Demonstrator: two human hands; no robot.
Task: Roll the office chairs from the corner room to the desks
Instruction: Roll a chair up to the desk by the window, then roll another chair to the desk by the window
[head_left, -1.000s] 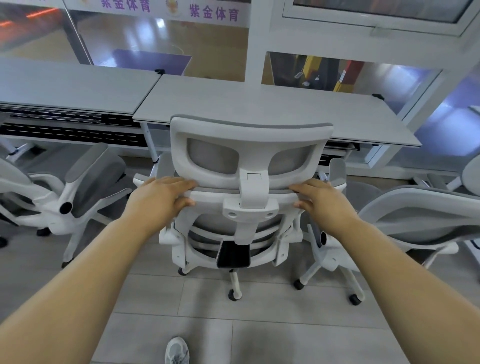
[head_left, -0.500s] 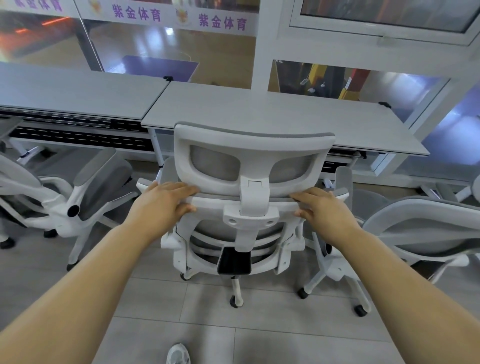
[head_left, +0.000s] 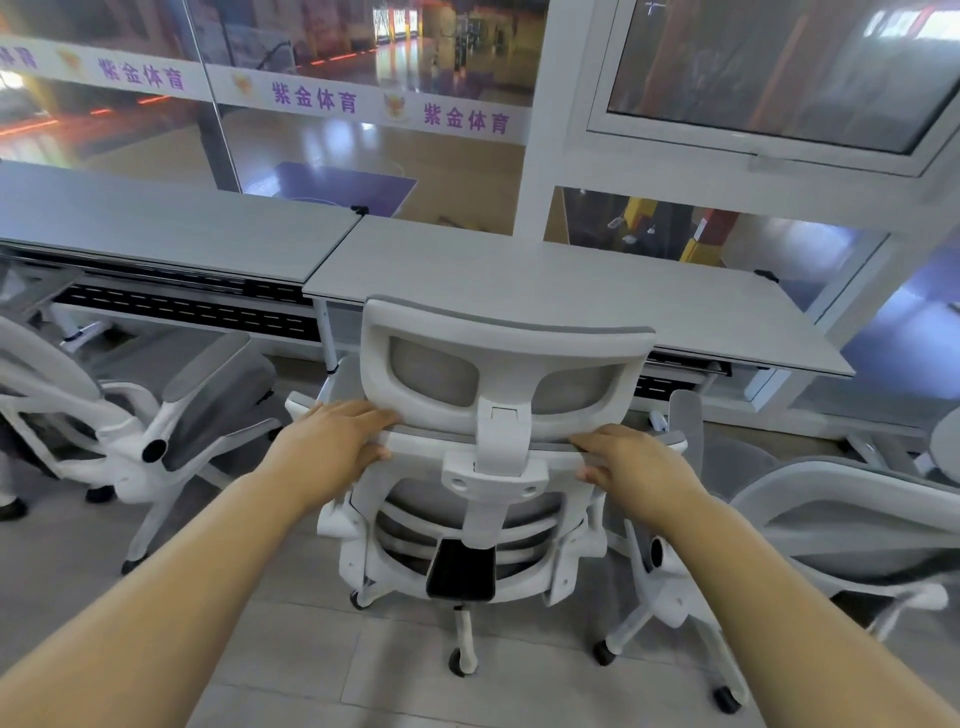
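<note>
Rolled nearer the desk (head_left: 545, 291), chair (head_left: 498, 364) squarely behind it, left hand (head_left: 332, 447) and right hand (head_left: 639, 467) clasping the backrest's top edge; push evenly, straight under.

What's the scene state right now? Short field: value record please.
setting: office, grey desks along a glass wall
held chair: white mesh office chair, back toward camera, facing the right desk
left hand: gripping top edge of the backrest, left of the headrest post
right hand: gripping the same edge, right of the post
headrest: overlaps the desk's front edge in view
neighbours: left chair and right chair, both apart from the hands
desk tops: nothing on them
</note>
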